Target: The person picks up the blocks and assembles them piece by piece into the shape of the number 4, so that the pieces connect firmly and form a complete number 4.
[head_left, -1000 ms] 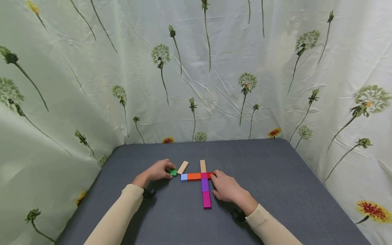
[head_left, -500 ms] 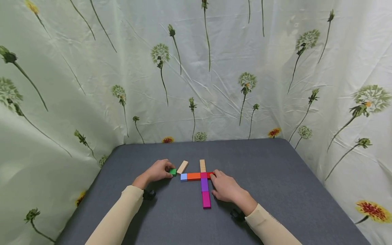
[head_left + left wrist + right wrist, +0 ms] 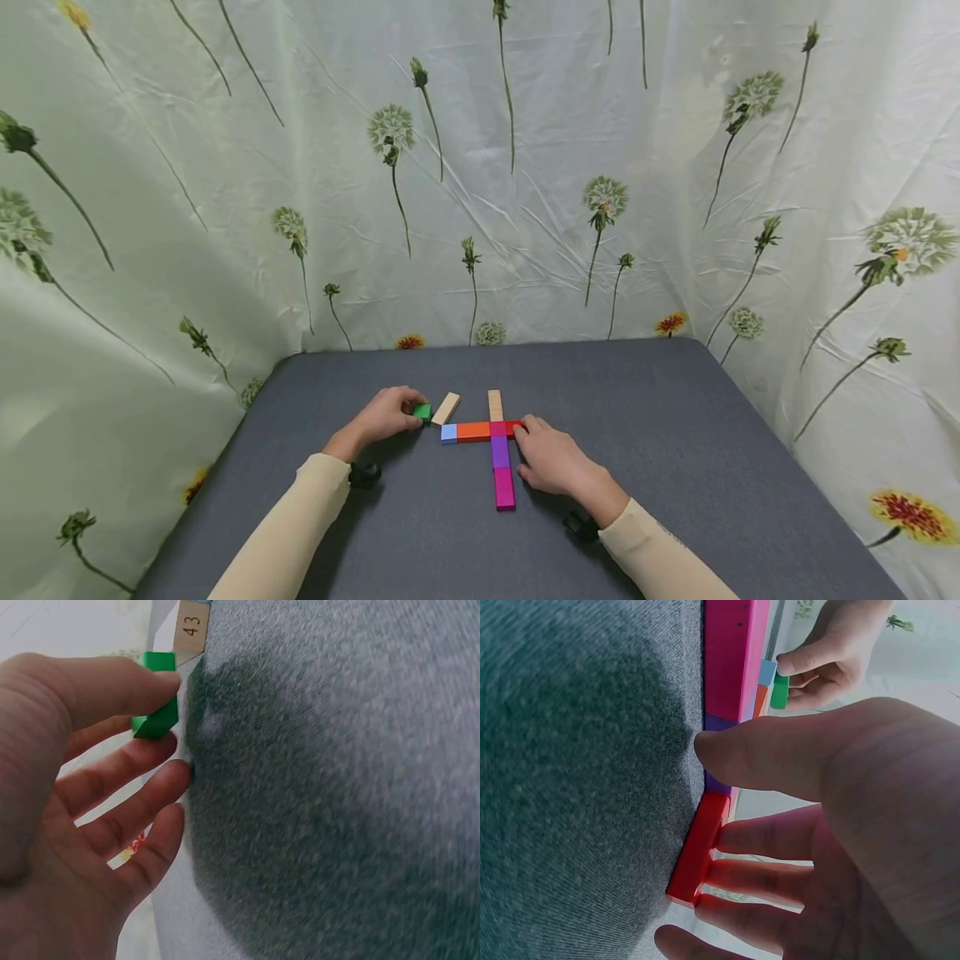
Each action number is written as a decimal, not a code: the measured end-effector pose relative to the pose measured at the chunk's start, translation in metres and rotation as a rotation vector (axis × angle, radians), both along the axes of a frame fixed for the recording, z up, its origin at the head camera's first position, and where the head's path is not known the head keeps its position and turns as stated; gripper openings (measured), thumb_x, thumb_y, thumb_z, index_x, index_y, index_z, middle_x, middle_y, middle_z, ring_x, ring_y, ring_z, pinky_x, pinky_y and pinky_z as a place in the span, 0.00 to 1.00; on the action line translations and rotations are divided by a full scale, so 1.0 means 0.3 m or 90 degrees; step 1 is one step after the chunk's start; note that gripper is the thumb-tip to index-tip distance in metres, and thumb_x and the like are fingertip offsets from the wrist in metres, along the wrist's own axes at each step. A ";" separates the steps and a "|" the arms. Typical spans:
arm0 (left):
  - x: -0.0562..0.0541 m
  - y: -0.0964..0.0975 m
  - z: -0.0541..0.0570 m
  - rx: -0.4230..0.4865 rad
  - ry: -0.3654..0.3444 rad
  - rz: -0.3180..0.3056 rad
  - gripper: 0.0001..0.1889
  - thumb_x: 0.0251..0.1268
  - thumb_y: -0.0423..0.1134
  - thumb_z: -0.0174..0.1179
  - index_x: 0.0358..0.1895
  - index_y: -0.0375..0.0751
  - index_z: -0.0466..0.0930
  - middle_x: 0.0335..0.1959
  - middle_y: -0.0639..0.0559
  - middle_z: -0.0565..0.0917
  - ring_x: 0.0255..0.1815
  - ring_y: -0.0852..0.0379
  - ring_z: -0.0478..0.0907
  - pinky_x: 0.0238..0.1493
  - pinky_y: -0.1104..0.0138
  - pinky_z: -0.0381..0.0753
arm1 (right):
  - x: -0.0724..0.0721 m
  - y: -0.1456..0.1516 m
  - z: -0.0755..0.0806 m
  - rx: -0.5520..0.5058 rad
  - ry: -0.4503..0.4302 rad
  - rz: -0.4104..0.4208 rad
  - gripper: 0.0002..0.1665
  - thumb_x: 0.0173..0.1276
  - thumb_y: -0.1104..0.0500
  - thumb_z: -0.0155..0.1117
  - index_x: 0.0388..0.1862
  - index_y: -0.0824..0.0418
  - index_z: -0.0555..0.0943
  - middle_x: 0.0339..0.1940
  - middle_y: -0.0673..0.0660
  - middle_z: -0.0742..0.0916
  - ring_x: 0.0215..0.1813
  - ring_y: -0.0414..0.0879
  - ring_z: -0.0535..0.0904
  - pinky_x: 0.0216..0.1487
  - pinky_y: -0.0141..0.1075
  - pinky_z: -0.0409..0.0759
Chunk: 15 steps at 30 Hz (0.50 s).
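My left hand (image 3: pixel 384 414) pinches a green block (image 3: pixel 423 412) between thumb and fingers; in the left wrist view the block (image 3: pixel 155 696) sits above the cloth. My right hand (image 3: pixel 557 457) lays fairly straight fingers against a red block (image 3: pixel 700 851); its thumb is beside a purple block (image 3: pixel 717 776). The red block is the right arm of a flat cross, partly hidden by that hand in the head view. Orange (image 3: pixel 473 431), light blue (image 3: pixel 449 433), purple (image 3: pixel 500 452) and magenta (image 3: pixel 505 489) blocks and a plain wooden block (image 3: pixel 495 405) form the rest.
A loose plain wooden block (image 3: pixel 446 409) lies slanted between the green block and the cross; its end (image 3: pixel 192 628) bears the number 43. Everything lies on a grey cloth-covered table (image 3: pixel 615 375), with a flowered curtain (image 3: pixel 540 208) behind and at both sides.
My left hand has raised the green block slightly and turned it a little. The right hand stays at the red block, and the cross keeps its shape.
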<state>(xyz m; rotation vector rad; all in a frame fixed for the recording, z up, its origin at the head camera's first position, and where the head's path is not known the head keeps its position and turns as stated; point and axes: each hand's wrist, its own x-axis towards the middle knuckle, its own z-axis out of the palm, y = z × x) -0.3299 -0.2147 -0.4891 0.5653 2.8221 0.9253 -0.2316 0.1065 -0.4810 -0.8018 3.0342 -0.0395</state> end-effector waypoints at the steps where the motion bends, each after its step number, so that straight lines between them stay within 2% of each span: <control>1: -0.002 0.002 -0.001 0.004 0.001 0.006 0.14 0.60 0.34 0.70 0.49 0.44 0.87 0.39 0.56 0.82 0.37 0.57 0.76 0.38 0.61 0.77 | 0.000 0.001 0.000 0.000 0.001 0.000 0.37 0.67 0.48 0.70 0.68 0.66 0.74 0.57 0.59 0.78 0.56 0.48 0.75 0.51 0.43 0.82; 9: -0.014 0.029 -0.005 0.043 0.016 0.068 0.14 0.62 0.36 0.70 0.51 0.43 0.86 0.43 0.52 0.84 0.41 0.56 0.79 0.41 0.58 0.80 | 0.000 0.004 0.001 -0.002 0.003 0.004 0.35 0.67 0.48 0.70 0.67 0.66 0.75 0.56 0.59 0.78 0.55 0.48 0.75 0.50 0.43 0.82; 15: -0.028 0.057 -0.001 0.078 0.011 0.097 0.14 0.64 0.38 0.69 0.52 0.42 0.85 0.43 0.51 0.85 0.43 0.54 0.81 0.41 0.58 0.81 | 0.003 0.003 0.004 -0.007 0.003 0.003 0.35 0.67 0.49 0.70 0.67 0.66 0.75 0.56 0.59 0.78 0.55 0.48 0.75 0.50 0.43 0.82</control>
